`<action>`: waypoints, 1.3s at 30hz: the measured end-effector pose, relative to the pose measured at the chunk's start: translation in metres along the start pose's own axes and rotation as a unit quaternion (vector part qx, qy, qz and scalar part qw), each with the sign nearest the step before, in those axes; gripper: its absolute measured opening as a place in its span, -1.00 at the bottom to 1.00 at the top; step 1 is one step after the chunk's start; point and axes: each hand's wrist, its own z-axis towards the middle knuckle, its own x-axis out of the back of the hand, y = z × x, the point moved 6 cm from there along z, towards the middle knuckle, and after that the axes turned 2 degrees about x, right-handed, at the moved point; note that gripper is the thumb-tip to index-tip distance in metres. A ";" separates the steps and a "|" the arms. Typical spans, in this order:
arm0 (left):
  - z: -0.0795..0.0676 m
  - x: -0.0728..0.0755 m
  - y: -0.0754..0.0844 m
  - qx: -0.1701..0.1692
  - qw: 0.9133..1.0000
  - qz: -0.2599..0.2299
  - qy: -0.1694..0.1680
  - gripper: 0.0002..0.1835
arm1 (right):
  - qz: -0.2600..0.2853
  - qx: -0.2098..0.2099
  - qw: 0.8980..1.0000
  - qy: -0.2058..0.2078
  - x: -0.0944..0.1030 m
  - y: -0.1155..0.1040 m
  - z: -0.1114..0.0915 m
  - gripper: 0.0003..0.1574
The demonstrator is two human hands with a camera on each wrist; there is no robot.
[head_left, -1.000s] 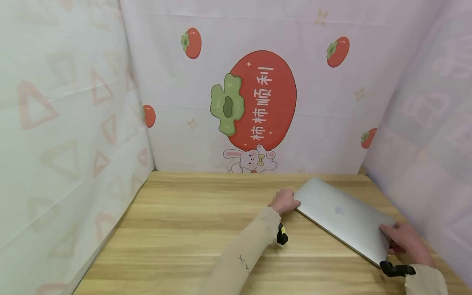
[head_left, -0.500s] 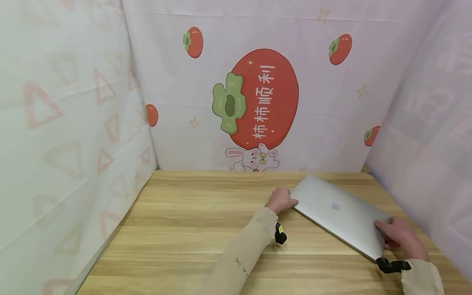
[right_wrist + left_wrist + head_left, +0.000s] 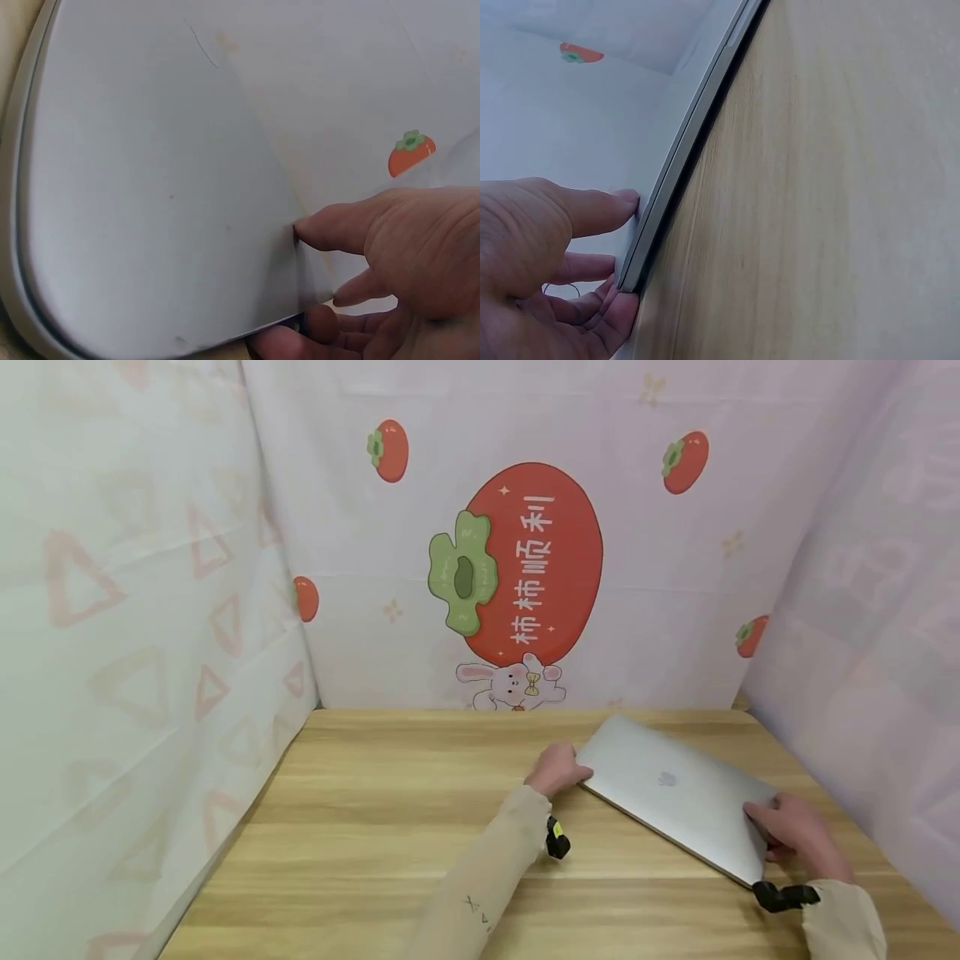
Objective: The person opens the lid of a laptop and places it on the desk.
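A closed silver laptop [image 3: 675, 802] with a logo on its lid lies slanted over the right part of the table. My left hand [image 3: 558, 768] grips its left end, thumb on the lid and fingers at the edge; in the left wrist view the left hand [image 3: 547, 262] pinches the corner, and a thin dark gap shows under the laptop's side [image 3: 682, 157]. The opposite end is held by my right hand [image 3: 798, 833]. In the right wrist view, the right hand's thumb [image 3: 337, 227] lies on the lid [image 3: 157, 180] while other fingers curl beneath the edge.
The wood-grain table [image 3: 375, 827] extends to the left of the laptop. A white back curtain [image 3: 352, 527] with persimmon prints stands behind it. Side curtains [image 3: 877, 635] close in the left and right. Black wrist cameras [image 3: 557, 839] sit on both sleeves.
The laptop has shifted a little to the left, and both hands have moved with it, keeping their hold. Its slant looks about the same.
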 end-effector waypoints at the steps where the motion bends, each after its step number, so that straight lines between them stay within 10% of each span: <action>1: -0.002 0.001 -0.003 0.002 1.000 0.000 -0.002 -0.49 | 0.002 0.000 1.000 -0.003 -0.003 -0.001 0.000 -0.04; 39: -0.009 0.043 -0.035 0.028 0.998 0.059 -0.017 -0.63 | 0.018 0.019 0.999 -0.026 -0.027 -0.039 0.017 0.24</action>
